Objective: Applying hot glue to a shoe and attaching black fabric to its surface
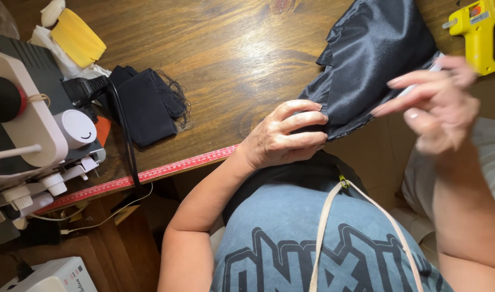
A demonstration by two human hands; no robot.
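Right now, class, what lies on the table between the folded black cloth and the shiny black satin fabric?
Only bare wooden table separates the folded black cloth from the satin fabric, as the head view shows.

light: warm, moderately bright, even from above | glare: soft sheen on the black satin fabric (372, 48) and the wooden bench (231, 59) | shadows: dark under the bench edge, lower left dim | blur: right hand (434, 105) motion-smeared, left hand (285, 138) sharp | edges: slight wide-angle stretch at the corners
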